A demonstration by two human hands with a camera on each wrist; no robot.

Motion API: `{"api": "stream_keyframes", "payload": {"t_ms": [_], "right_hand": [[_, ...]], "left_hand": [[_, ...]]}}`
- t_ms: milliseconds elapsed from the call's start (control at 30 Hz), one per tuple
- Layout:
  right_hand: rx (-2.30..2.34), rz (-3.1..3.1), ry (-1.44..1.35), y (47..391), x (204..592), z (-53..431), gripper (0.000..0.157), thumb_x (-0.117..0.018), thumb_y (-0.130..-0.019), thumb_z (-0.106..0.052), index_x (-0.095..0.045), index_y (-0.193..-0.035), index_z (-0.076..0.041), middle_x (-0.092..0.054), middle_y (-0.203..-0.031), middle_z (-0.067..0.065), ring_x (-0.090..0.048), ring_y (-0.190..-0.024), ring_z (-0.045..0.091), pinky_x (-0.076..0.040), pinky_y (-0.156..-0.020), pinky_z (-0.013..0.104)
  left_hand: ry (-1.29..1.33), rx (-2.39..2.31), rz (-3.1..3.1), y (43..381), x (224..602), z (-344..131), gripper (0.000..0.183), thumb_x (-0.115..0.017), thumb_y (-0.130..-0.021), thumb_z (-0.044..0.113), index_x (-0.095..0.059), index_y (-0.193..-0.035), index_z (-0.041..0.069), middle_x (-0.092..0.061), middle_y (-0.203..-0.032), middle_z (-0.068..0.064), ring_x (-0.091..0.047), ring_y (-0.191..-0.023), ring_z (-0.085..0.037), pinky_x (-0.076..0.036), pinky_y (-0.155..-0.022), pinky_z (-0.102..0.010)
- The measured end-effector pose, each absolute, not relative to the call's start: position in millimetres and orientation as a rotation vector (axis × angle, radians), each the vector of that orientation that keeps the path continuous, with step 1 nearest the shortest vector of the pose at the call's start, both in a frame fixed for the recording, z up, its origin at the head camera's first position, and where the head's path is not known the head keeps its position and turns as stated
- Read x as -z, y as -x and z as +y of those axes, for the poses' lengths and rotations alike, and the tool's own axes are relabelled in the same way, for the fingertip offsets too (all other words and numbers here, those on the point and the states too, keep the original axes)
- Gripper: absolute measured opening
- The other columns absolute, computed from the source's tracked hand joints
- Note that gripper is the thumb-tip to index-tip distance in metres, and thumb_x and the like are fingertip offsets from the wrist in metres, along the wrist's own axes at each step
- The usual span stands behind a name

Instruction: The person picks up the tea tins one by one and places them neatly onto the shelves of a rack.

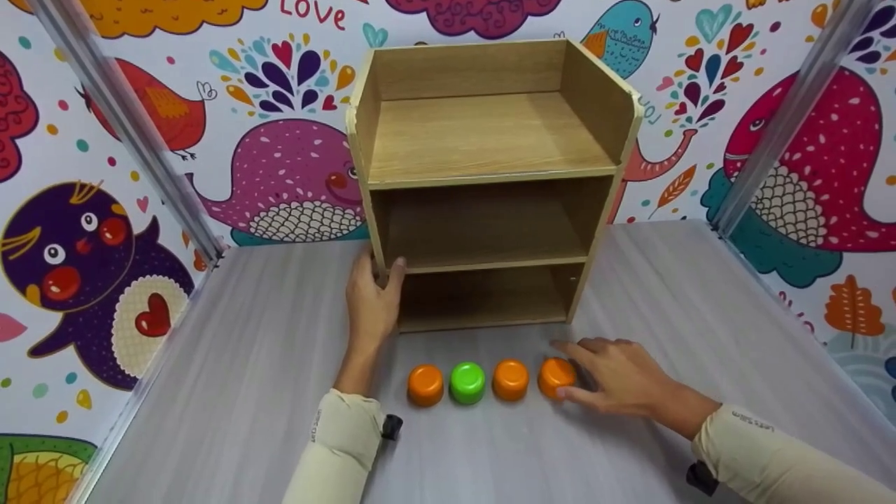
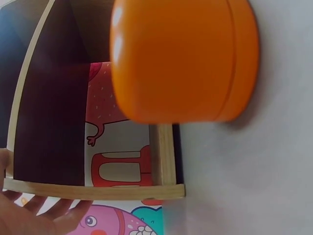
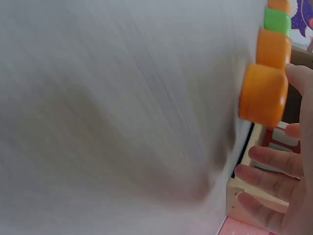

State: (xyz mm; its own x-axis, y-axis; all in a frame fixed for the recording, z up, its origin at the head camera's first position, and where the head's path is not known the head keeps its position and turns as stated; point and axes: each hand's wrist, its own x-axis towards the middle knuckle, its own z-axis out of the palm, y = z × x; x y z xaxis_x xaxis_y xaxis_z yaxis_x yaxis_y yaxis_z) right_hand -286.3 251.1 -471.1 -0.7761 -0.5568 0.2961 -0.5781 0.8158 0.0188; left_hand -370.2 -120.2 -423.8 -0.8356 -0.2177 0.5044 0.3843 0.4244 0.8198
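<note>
Four cups, three orange, one green, stand rowed on the desk before the wooden shelf in head view. Left hand clasps the shelf's side panel; right hand has its grip parted around the rightmost orange cup, no hold seen. Step judged: reaching for that cup; next move calls for closing on it. Left wrist view: one orange cup, glossy, smooth, seamed near its base. Right wrist view: fingers spread, thumb contact uncertain
</note>
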Motion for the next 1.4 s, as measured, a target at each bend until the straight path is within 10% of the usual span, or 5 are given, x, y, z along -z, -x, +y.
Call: {"api": "stream_keyframes", "payload": {"t_ms": [1400], "right_hand": [[-0.161,-2.634,-0.94,281,453,240,0.051,-0.063,-0.079,-0.06,-0.058,-0.118,-0.027,-0.064,-0.09,-0.006,-0.055,-0.072,0.007,-0.048,-0.062,0.032]], "left_hand": [[0.112,1.394,-2.076,370,425,-116,0.045,-0.059,-0.09,0.037,-0.051,-0.126,0.011,-0.051,-0.092,-0.004,-0.048,-0.082,-0.017,-0.038,-0.071,-0.032]]}}
